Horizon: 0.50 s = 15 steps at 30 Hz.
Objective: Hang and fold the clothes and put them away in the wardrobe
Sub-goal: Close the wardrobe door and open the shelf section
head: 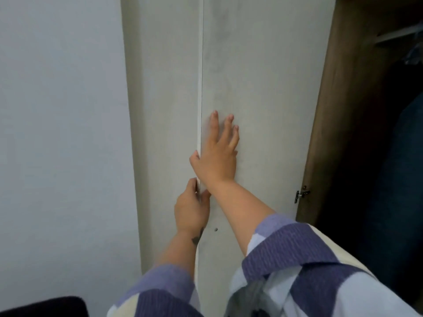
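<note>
A pale grey wardrobe door (pixel 270 88) stands open in front of me, with its free edge running down the middle of the view. My left hand (pixel 191 209) pinches that edge low down, thumb on the near face and fingers behind. My right hand (pixel 217 156) lies flat on the door's face just above, fingers spread, thumb hooked over the edge. To the right, the dark wardrobe interior (pixel 377 156) shows a hanging rail (pixel 398 34) and dark clothes (pixel 407 145). No loose garment is in either hand.
A second pale door panel (pixel 164 110) sits left of the edge, next to a blue-grey wall (pixel 61 133). A metal hinge (pixel 301 195) joins the open door to the brown wardrobe frame (pixel 332 110). A dark object (pixel 45 307) fills the bottom left corner.
</note>
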Each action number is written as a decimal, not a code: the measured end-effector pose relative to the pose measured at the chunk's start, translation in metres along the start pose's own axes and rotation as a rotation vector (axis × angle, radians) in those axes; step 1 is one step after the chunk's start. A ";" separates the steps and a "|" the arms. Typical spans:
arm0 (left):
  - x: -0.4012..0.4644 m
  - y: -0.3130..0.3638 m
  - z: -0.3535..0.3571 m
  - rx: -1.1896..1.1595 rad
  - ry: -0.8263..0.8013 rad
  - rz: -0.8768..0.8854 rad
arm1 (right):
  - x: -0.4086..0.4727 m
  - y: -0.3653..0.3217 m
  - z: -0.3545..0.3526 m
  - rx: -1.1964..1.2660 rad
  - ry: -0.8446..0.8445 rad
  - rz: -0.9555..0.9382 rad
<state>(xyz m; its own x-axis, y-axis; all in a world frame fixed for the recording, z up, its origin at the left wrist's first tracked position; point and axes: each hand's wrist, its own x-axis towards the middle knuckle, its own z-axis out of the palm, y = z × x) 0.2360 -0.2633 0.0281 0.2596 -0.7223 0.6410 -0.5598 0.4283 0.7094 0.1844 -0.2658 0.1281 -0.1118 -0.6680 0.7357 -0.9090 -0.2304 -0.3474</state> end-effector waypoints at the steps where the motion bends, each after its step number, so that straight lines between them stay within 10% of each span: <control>1: -0.007 0.005 -0.001 0.005 -0.013 0.006 | -0.005 0.003 -0.007 0.021 0.003 -0.008; 15: -0.144 0.117 0.032 -0.298 -0.264 0.170 | -0.102 0.096 -0.154 0.340 0.091 0.030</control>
<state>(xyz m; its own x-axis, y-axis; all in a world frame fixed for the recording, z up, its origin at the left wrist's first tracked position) 0.1082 -0.1266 0.0090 -0.0485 -0.7259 0.6861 -0.3157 0.6628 0.6789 0.0462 -0.1108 0.1098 -0.1861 -0.6158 0.7656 -0.7209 -0.4438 -0.5323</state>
